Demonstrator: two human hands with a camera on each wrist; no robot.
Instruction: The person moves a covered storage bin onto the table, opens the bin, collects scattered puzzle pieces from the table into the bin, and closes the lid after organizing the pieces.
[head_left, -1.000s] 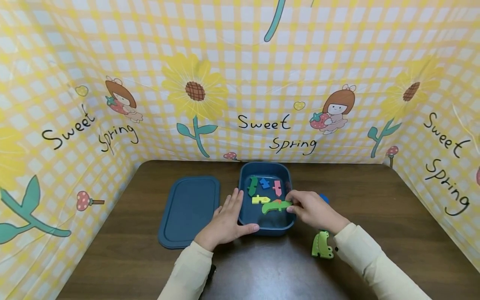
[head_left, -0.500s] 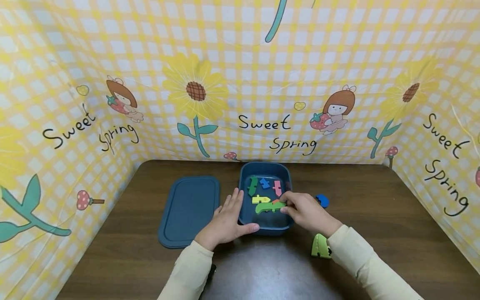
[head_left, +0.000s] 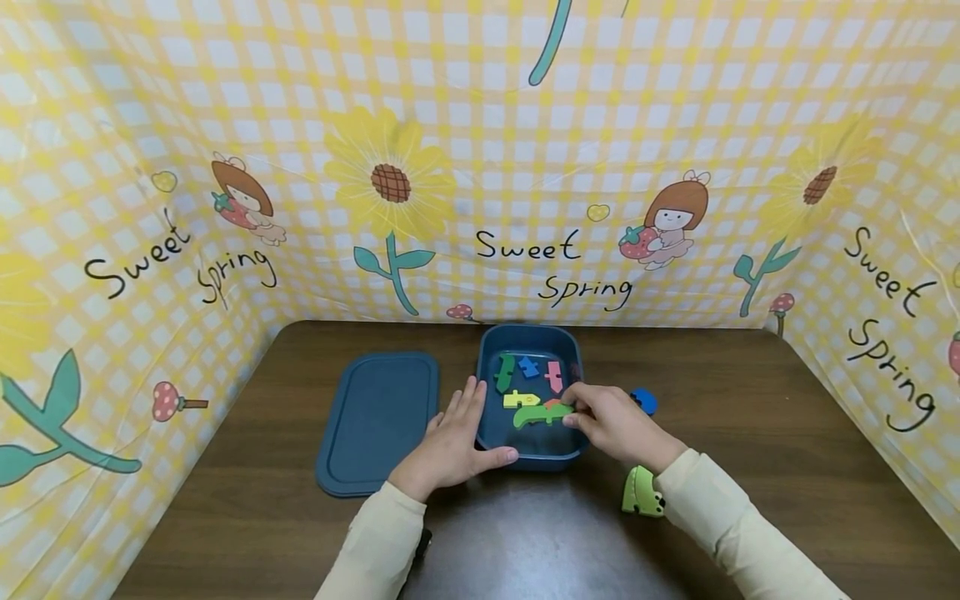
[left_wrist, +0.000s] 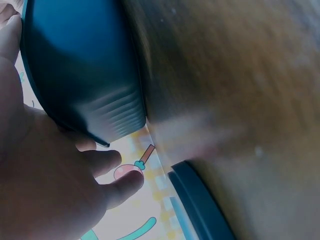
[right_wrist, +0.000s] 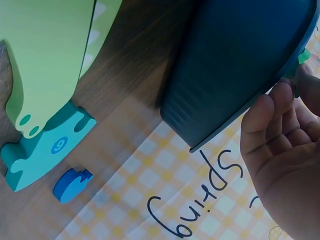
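My right hand (head_left: 619,423) pinches one end of a curved green puzzle piece (head_left: 534,415) over the dark blue box (head_left: 532,462). An orange piece (head_left: 553,403) shows just behind it. Inside the box lie a yellow piece (head_left: 519,400), a dark green piece (head_left: 506,372), a small blue piece (head_left: 528,366) and a pink piece (head_left: 554,375). My left hand (head_left: 450,446) rests against the box's left side, fingers extended and thumb at the near rim. In the right wrist view the box wall hides most of the held piece.
A dark blue lid (head_left: 378,425) lies left of the box. Right of it are a light green crocodile-head piece (head_left: 640,492) and a rounded blue piece (head_left: 645,402). The right wrist view also shows a teal numbered piece (right_wrist: 47,147). A patterned cloth (head_left: 525,167) borders the table.
My right hand has moved slightly left over the box with the green piece, uncovering more of the rounded blue piece on the table. The left hand has stayed still.
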